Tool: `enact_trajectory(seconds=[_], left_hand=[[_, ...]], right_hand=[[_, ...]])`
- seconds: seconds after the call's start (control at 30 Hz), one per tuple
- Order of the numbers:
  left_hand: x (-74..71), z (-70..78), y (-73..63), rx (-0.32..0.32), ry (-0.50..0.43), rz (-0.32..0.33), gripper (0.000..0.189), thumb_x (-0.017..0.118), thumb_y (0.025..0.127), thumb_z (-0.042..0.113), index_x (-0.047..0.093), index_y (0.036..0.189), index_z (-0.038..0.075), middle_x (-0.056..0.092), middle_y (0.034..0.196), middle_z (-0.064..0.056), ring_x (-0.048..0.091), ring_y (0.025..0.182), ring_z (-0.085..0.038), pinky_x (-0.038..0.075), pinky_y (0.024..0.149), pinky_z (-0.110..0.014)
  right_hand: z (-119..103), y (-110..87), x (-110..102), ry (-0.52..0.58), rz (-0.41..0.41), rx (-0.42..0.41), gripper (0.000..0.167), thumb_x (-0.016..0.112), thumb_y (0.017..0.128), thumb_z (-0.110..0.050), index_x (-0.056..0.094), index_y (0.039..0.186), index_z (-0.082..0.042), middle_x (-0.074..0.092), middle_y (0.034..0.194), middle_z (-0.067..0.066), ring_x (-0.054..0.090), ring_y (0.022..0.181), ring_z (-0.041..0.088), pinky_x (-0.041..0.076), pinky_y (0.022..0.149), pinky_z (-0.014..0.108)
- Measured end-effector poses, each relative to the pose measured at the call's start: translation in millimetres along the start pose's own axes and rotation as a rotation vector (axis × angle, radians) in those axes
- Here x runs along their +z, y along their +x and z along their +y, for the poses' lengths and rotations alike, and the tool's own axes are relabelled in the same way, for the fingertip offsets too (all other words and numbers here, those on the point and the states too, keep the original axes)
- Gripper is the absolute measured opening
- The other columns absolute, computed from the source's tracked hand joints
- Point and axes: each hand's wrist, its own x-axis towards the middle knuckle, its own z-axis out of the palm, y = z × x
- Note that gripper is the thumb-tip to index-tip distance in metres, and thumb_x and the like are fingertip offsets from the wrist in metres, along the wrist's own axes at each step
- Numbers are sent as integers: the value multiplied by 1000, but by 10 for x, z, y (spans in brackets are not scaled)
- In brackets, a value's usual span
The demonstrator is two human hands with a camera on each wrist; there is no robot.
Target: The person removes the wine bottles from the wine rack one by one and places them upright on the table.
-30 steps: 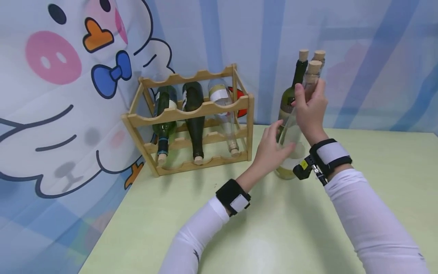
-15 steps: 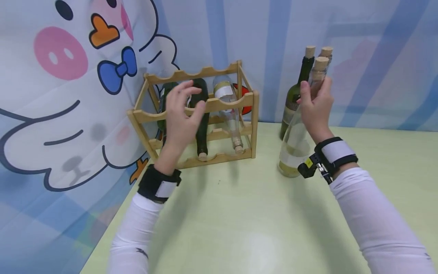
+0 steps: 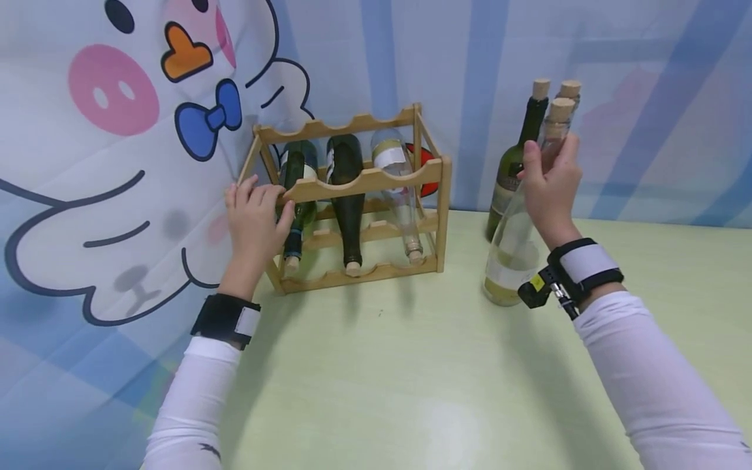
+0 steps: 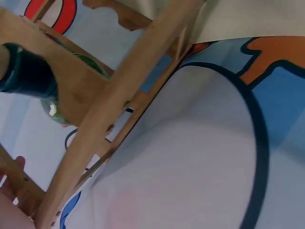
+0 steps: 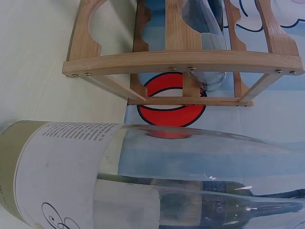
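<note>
My right hand grips a clear glass wine bottle by its corked neck; the bottle is upright and slightly tilted. In the right wrist view its pale label shows large. My left hand holds the upper front left corner of a wooden wine rack, its fingers over the top rail. In the left wrist view, fingertips show beyond a rail. Lying in the rack, necks forward, are a green bottle, a dark bottle and a clear bottle, all corked.
Behind the held bottle stand a dark green wine bottle and another corked bottle, mostly hidden. The rack and bottles rest on a pale green table. A printed cartoon curtain hangs close at the left and back.
My left hand has left the clear bottle's side, swung left across the rack's front and come onto its upper left corner. The right hand keeps its grip on the bottle. The view shifts slightly.
</note>
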Motion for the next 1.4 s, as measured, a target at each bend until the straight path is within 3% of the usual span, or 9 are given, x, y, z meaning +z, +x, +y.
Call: enact_trajectory(seconds=[0.3, 0.53, 0.67, 0.8, 0.87, 0.93, 1.13, 1.27, 1.4], left_hand=[[114, -133, -55, 101, 62, 96, 30, 51, 87, 30, 61, 101, 5, 63, 98, -14, 42, 115, -29, 21, 101, -51], [178, -142, -20, 105, -18, 172, 29, 53, 85, 29, 62, 98, 5, 63, 96, -13, 43, 114, -28, 20, 101, -50], [212, -133, -8, 104, -37, 174, 29, 52, 85, 30, 62, 97, 5, 63, 95, -13, 43, 114, -28, 20, 101, -49], [240, -142, -20, 95, -49, 167, 28, 52, 85, 29, 62, 97, 5, 62, 95, -13, 42, 114, -28, 19, 101, -49], [246, -144, -34, 88, -50, 161, 28, 52, 84, 29, 62, 97, 5, 62, 95, -13, 42, 115, -27, 18, 102, -49], [251, -148, -49, 75, -53, 158, 28, 53, 84, 28, 62, 97, 5, 62, 95, -13, 42, 115, -27, 17, 103, -48], [227, -148, -47, 76, -51, 176, 28, 53, 83, 28, 62, 96, 4, 62, 94, -14, 42, 114, -27, 17, 103, -49], [232, -147, -47, 83, -50, 184, 28, 52, 83, 28, 62, 95, 4, 61, 93, -13, 42, 112, -27, 18, 102, -49], [244, -148, -58, 86, -52, 195, 28, 52, 82, 27, 62, 94, 4, 61, 91, -14, 42, 111, -28, 19, 101, -49]], right_hand=[[-250, -69, -27, 45, 7, -20, 10, 46, 90, -19, 41, 95, -11, 35, 61, -11, 43, 52, -10, 38, 56, 9], [-38, 4, -60, -13, -66, -47, 18, 43, 91, -21, 38, 106, -11, 36, 65, -11, 40, 57, -7, 33, 57, 14], [-34, -33, -152, -92, -62, -72, 35, 42, 91, -25, 34, 120, -9, 44, 88, -5, 44, 78, 6, 31, 69, 21], [-153, -144, -137, -65, 162, -246, 45, 43, 84, -24, 39, 123, -3, 46, 115, 11, 42, 104, 22, 31, 91, 30], [-236, -233, -65, -17, 251, -406, 36, 45, 80, -23, 51, 107, 1, 52, 107, 20, 45, 102, 29, 32, 91, 35], [-312, -341, 34, 24, 242, -567, 32, 45, 80, -23, 55, 92, 5, 56, 92, 21, 49, 89, 33, 37, 83, 38], [-288, -691, 278, -92, -237, -845, 38, 47, 85, -31, 58, 91, 5, 59, 88, 19, 54, 84, 32, 43, 75, 44], [-133, -859, 445, -251, -540, -838, 50, 61, 78, -36, 54, 110, 2, 52, 116, 20, 47, 110, 32, 39, 90, 45], [-16, -955, 619, -365, -686, -770, 71, 73, 68, -33, 43, 126, -2, 37, 134, 22, 34, 125, 34, 34, 97, 48]])
